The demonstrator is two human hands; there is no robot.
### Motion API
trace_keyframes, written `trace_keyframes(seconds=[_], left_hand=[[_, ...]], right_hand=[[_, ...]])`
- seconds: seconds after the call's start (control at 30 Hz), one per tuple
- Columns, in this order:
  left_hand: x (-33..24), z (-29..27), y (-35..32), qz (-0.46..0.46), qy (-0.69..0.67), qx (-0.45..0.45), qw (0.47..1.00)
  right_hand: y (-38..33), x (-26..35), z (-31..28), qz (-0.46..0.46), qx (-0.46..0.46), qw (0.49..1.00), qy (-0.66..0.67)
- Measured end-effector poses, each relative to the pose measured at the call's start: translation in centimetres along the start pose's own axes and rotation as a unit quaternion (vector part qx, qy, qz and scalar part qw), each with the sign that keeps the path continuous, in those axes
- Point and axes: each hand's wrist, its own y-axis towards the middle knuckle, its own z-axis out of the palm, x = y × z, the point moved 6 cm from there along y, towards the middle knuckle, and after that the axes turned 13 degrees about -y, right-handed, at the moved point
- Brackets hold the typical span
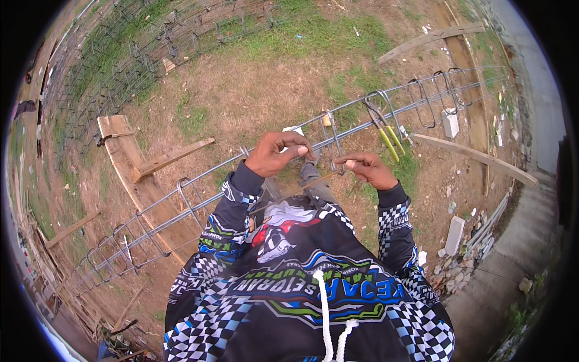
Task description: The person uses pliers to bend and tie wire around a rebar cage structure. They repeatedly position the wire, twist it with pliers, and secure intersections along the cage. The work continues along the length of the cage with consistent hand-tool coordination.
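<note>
A long rebar cage (354,123) of steel bars and bent stirrups runs slantwise in front of me. My left hand (278,152) is over its bars, thumb and fingers pinched together. To its right, beside a stirrup (330,137), my right hand (369,169) also has its fingertips pressed together. Whatever is between the fingers of either hand is too small to make out. Pincers (389,136) with yellow-green handles hang by their jaws on the cage, up and right of my right hand.
A wooden plank (129,163) lies under the cage's left part, with a wooden stick (172,160) beside it. More rebar cages (120,66) lie on the grass at the far left. Wood pieces (476,158), a white block (455,235) and rubble (453,274) lie at right.
</note>
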Motion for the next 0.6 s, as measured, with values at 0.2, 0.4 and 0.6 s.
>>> trace_keyframes(seconds=[0.2,0.4,0.6], left_hand=[[5.0,-3.1,6.3,-0.037,0.297,-0.179,0.937],[10.8,-6.4,8.4,-0.177,0.260,-0.189,0.930],[7.7,-5.0,8.6,-0.173,0.181,-0.360,0.899]], right_hand=[[-0.5,-2.2,-7.3,0.075,-0.172,0.977,-0.104],[-0.9,-3.0,-3.6,0.105,-0.096,0.972,-0.189],[4.6,-4.2,-1.3,-0.005,-0.261,0.881,-0.396]])
